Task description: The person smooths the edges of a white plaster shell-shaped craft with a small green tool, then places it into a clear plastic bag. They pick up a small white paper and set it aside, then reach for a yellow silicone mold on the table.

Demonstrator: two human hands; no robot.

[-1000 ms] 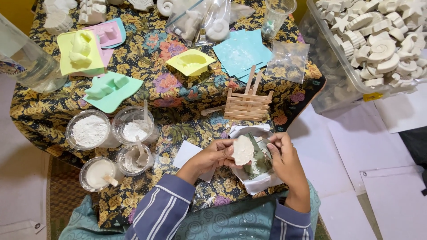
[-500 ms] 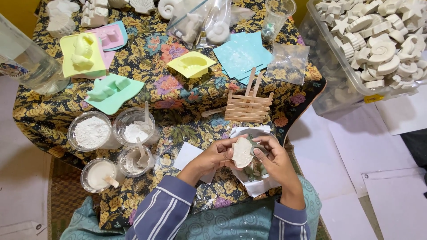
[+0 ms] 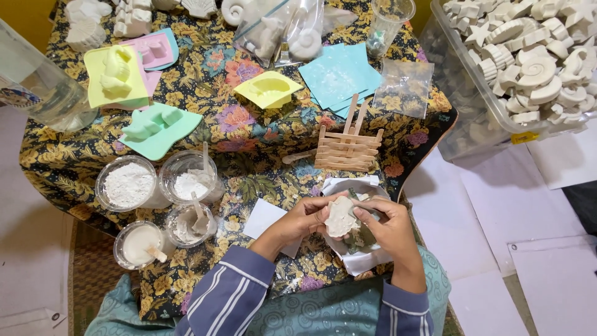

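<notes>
A small white plaster cast (image 3: 341,216), likely light, stiff and brittle (best pinched by its edges), sits at the near edge of the bench (image 3: 249,134). Left hand (image 3: 305,218) and right hand (image 3: 388,227) both grip it over white paper (image 3: 360,261). Powder cups (image 3: 127,183) stand left; a stick rack (image 3: 347,148) lies just beyond.

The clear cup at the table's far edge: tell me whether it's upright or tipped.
Upright: the clear cup stands on the floral tablecloth, open rim facing up.
</notes>
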